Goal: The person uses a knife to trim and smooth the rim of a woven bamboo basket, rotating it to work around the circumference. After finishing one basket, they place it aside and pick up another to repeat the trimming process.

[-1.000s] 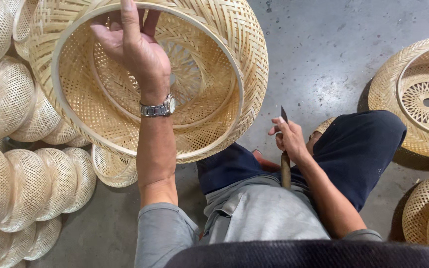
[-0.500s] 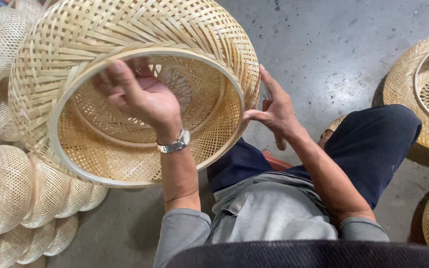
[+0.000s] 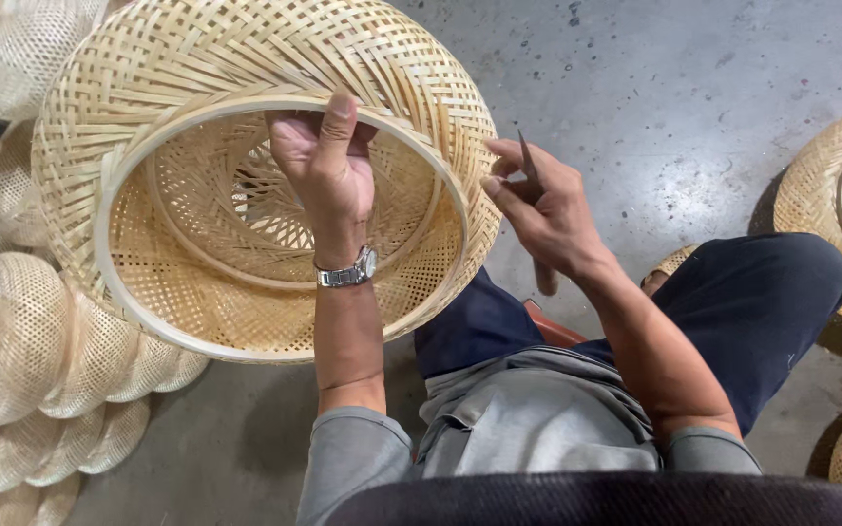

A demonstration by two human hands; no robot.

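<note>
A large woven bamboo basket (image 3: 246, 185) fills the upper left of the frame, tilted with its pale-rimmed opening toward the camera; a thin dark-bladed knife (image 3: 530, 175) (handle downward) stands upright just right of it.

Bright, even overhead light; soft shadows under the baskets; sharp focus, slight stretching at the frame's edges.

Large woven basket (image 3: 197, 107): pale straw-yellow, criss-cross lattice weave, smooth cream rim hoop. Stacked baskets (image 3: 41, 360) alongside: same blond tone, finer open mesh. Wristwatch (image 3: 348, 273): silver metal. Trousers (image 3: 762, 302): dark navy. Shirt (image 3: 528, 429): grey. Floor (image 3: 655, 88): mottled grey concrete, dark specks.
</note>
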